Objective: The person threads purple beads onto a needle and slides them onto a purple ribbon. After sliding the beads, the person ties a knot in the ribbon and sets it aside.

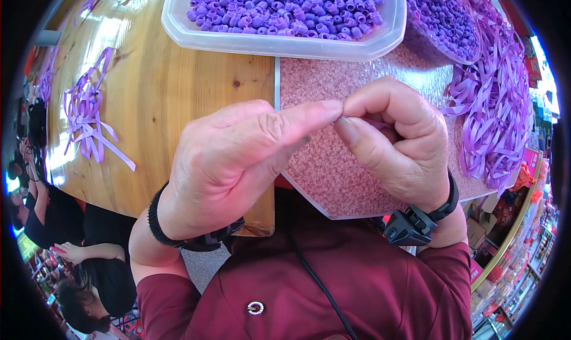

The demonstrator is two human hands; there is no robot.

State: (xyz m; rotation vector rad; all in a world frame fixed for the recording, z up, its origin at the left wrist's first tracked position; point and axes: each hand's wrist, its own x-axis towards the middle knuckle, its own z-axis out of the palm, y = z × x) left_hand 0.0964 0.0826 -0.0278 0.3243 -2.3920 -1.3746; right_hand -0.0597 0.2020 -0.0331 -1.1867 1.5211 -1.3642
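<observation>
Head view: both hands meet at centre over a speckled pink mat (333, 167)
Left hand (238, 161): thumb and forefinger pressed together at the tips, pinching the end of the purple ribbon piece (375, 123); other fingers curled under
Right hand (398, 143): fingers clenched round the same ribbon piece, thumb tip just beside the left fingertips; most of the ribbon hidden in the fist
Ribbon piece: thin, purple, only a short bit shows between the two hands, above the mat
Wrists: black band on each, a small black device (407, 227) clipped at the right one
White tray (285, 42): beyond the hands, full of purple beads (285, 7)
Second container (443, 24): right of the tray, also purple beads
Ribbon heap (493, 108): loose purple strips, right of the mat
Ribbon bundle (86, 117): on the wooden table (172, 96), well left of the hands
Clothing: dark red top (309, 286), lower edge
</observation>
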